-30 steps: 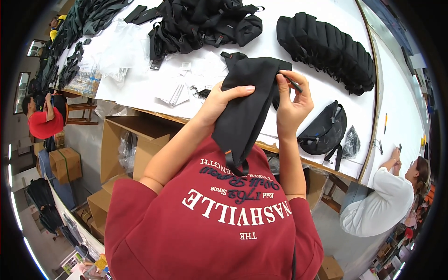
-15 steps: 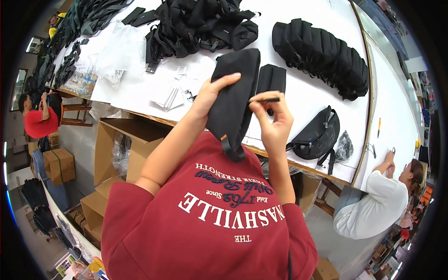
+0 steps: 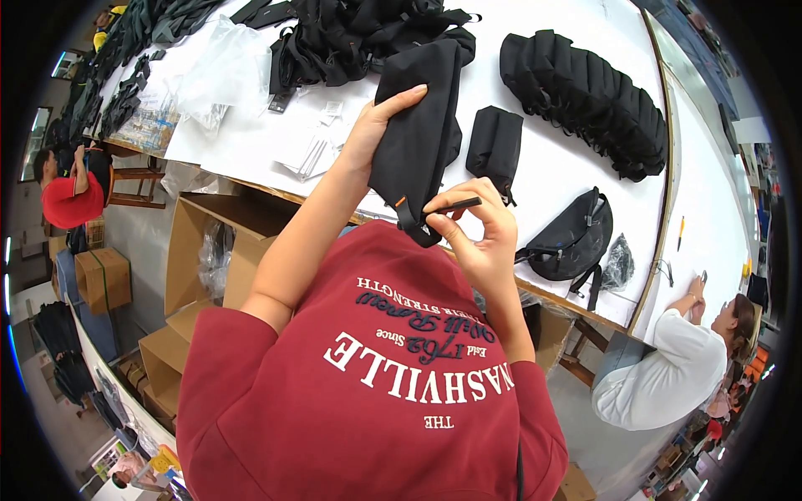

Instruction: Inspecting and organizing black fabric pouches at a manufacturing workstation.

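My left hand (image 3: 374, 132) grips the side of a black fabric bag (image 3: 415, 125), its thumb lying across the front. The bag hangs upright over the table's near edge, with a small orange tag and a black strap loop at its lower end. My right hand (image 3: 483, 232) is closed around a slim black stick-like tool (image 3: 461, 204). Its fingertips are at the bag's lower right edge by the strap loop; the tool's working end is hidden. A smaller folded black bag (image 3: 494, 144) lies on the table just beyond my right hand.
A row of folded black bags (image 3: 589, 104) and a black waist bag (image 3: 572, 238) are on the right. Farther back sits a black bag pile (image 3: 351, 46), near clear plastic bags (image 3: 221, 75) and white cards (image 3: 302, 159). A cardboard box (image 3: 188, 259) stands below; a person in white (image 3: 660, 371) sits right.
The held bag has moved up and away from my body. My right hand has slid down along its edge to the strap loop, uncovering the folded bag behind it.
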Tool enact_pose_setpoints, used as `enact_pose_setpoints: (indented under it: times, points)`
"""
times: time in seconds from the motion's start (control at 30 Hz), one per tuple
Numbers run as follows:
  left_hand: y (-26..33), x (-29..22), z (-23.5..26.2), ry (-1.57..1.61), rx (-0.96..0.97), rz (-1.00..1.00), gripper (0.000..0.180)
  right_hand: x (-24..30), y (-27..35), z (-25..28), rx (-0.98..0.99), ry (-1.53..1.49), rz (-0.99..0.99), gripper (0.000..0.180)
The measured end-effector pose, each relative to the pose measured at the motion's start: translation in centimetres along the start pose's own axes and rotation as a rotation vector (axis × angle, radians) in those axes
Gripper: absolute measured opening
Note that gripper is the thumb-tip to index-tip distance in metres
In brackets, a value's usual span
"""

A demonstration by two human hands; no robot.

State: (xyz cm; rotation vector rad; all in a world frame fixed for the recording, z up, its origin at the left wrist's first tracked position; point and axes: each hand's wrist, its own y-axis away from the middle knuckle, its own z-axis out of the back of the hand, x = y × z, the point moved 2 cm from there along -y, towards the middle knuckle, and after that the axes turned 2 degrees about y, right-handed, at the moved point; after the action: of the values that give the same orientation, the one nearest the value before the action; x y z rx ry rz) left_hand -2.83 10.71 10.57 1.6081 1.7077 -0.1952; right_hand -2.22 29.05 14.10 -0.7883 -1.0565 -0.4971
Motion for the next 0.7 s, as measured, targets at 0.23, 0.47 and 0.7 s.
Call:
enact_pose_setpoints:
  times: [0.23,0.47,0.7]
  points:
    - [1.2,-0.1,-1.1,-0.197,0.001,-0.126,0.031,0.3,-0.8,0.2,-0.128,0.036,0.057,0.011]
    - [0.6,-0.5,-0.5,-0.105,0.006,-0.144,0.031,0.6,-0.4,-0.2,-0.01,-0.015,0.008,0.012]
    - [1.0,-0.3,0.2,-0.135,-0.022,-0.154,0.025,-0.4,-0.4,0.7,0.041,0.165,0.101,0.019]
